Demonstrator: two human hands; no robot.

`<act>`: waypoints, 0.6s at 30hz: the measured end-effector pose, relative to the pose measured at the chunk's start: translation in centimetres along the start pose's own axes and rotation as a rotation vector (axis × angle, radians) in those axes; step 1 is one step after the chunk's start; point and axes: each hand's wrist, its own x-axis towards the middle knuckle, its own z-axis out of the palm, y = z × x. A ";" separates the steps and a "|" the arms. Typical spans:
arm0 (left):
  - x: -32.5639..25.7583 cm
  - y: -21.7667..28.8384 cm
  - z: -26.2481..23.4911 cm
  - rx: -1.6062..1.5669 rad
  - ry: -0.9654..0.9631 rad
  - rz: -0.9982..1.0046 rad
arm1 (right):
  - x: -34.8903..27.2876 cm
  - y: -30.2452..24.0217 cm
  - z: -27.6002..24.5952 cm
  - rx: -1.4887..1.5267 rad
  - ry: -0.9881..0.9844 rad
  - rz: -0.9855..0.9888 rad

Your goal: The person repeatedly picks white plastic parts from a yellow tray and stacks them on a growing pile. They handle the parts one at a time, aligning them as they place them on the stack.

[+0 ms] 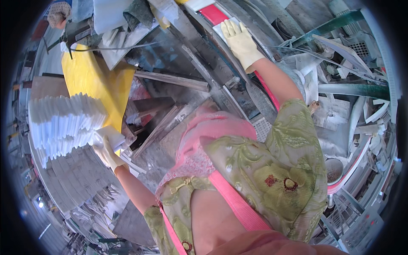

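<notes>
Both my hands wear pale cream gloves. On the left, my left hand (106, 152) grips a white tile (113, 137) at the near right end of a row of tiles. That row (68, 121) is made of several thin white tiles standing on edge, packed closely together. At the top, my right hand (239, 44) lies palm down with its fingers stretched out. Beneath it runs a narrow track with a red belt (213, 15); a pale piece shows at the fingertips, partly hidden by the hand.
Yellow sheeting (100, 80) drapes behind the tile row. Grey stacked slabs (80, 178) lie below it. Wooden boards (172, 80) and metal rails fill the middle. To the right are broken offcuts (335, 112), a green beam (355, 90) and a round container (333, 170). Another person's gloved hand (58, 16) shows at upper left.
</notes>
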 end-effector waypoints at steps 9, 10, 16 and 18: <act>3.6 -3.7 -2.5 0.210 -0.098 0.263 | 4.4 2.7 -3.1 0.407 -0.208 0.284; 3.8 -3.6 -2.6 0.227 -0.080 0.345 | 5.2 1.6 -3.8 0.674 0.067 0.212; 2.7 -0.7 -3.2 0.453 -0.264 0.013 | 4.4 -16.2 -11.6 1.971 -0.058 0.057; 2.0 -0.2 -3.7 0.309 -0.292 0.014 | 3.3 -25.2 -15.0 2.192 -0.118 0.001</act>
